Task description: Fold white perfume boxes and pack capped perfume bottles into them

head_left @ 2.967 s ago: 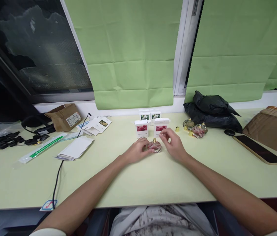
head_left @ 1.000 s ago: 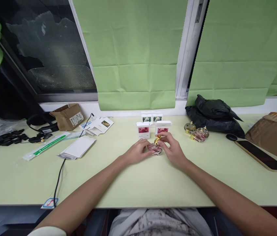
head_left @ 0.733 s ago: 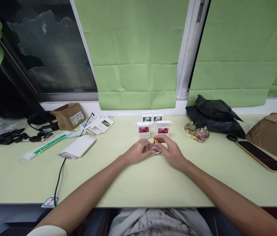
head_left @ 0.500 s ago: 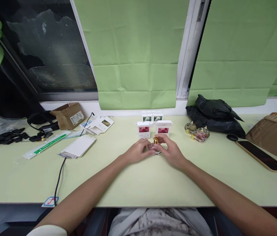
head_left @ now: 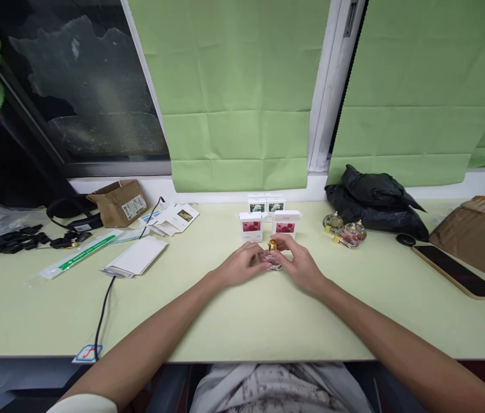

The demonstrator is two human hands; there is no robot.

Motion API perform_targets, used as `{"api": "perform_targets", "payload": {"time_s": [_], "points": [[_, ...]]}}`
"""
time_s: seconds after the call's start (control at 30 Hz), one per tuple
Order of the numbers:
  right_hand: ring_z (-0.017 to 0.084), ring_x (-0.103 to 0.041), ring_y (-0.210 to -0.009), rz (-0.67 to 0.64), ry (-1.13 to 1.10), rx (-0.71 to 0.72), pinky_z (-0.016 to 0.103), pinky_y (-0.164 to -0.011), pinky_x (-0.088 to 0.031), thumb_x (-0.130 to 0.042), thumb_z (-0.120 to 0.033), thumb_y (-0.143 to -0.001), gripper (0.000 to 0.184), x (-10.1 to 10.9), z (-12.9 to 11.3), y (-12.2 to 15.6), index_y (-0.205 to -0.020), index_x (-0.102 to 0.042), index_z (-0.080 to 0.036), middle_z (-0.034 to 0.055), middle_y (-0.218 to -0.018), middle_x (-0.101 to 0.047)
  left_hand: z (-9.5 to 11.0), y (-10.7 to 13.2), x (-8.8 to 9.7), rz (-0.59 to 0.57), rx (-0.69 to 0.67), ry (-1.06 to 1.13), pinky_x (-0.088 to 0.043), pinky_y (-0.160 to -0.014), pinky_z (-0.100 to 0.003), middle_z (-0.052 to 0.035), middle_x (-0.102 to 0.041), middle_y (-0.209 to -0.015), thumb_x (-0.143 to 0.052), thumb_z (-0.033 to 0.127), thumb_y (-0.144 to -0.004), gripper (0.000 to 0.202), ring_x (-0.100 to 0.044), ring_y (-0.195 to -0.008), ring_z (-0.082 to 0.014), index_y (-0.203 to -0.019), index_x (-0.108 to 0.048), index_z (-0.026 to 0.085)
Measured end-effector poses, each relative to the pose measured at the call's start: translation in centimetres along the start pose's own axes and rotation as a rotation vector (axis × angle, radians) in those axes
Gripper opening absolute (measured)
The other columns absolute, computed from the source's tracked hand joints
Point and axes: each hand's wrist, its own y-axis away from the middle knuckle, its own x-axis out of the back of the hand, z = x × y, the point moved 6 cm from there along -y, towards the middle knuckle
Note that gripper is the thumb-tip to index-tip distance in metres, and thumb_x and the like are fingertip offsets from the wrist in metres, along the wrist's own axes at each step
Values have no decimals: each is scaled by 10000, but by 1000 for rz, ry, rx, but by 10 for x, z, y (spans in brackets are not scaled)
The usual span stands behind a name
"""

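Note:
A small pink glass bottle (head_left: 270, 261) with a gold cap (head_left: 272, 245) stands on the pale green table (head_left: 242, 310) in front of me. My left hand (head_left: 239, 265) grips the bottle's body from the left. My right hand (head_left: 300, 261) curls round it from the right, its fingertips pinching the gold cap. Just behind the bottle stand two white boxes with pink pictures (head_left: 251, 226) (head_left: 285, 223), and two more white boxes (head_left: 266, 203) behind those.
Two more small bottles (head_left: 345, 229) lie right of the boxes, by a black bag (head_left: 375, 198). A phone (head_left: 455, 263) and a brown parcel (head_left: 478, 229) sit far right. Flat cartons (head_left: 135, 257), a cable (head_left: 105, 298), a cardboard box (head_left: 117, 202) and black clips (head_left: 14, 241) fill the left.
The loose gold cap that stood right of the boxes is gone from there. My right hand brought a gold cap onto the bottle and now stays pinched on it; my left hand stayed put.

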Motion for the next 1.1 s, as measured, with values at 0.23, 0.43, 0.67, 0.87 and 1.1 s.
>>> {"api": "perform_targets", "payload": {"time_s": [0.23,0.43,0.67,0.87,1.1], "points": [[233,-682,-1106,3,-7,-13,386,-954,-550,-551,-389,-1037,313,0,-1,0,-1340,-555,-311,40,-1240,-698,1,1,1,8,0,-8,-485,-818,-369,-48,-663,-980,-630,562,-969,336,-608,-950,-240,-958,-638,226],[237,-685,-1096,6,-16,-19,381,-924,-567,-560,-404,-1032,327,0,0,0,-1344,-572,-305,48,-1222,-706,2,0,1,10,-12,-6,-488,-827,-370,-48,-669,-986,-626,549,-975,320,-612,-950,-240,-979,-646,230],[242,-656,-1171,-9,-12,40,422,-1039,-527,-540,-365,-1048,370,0,0,-2,-1410,-602,-321,60,-1345,-676,2,0,1,13,-15,-19,-487,-820,-373,-45,-664,-961,-623,543,-974,316,-604,-935,-238,-964,-637,228],[236,-674,-1105,-8,-104,-22,380,-898,-595,-578,-379,-1024,344,-1,4,-2,-1355,-631,-302,67,-1317,-683,1,0,1,25,0,-26,-478,-772,-371,-47,-654,-926,-626,557,-962,340,-596,-901,-241,-903,-594,224],[227,-677,-1091,-11,-101,-34,343,-836,-597,-595,-373,-1011,339,0,4,-2,-1338,-642,-297,65,-1307,-688,2,0,1,14,-16,-10,-484,-806,-375,-53,-668,-966,-641,576,-952,352,-607,-939,-248,-948,-637,224]]}}
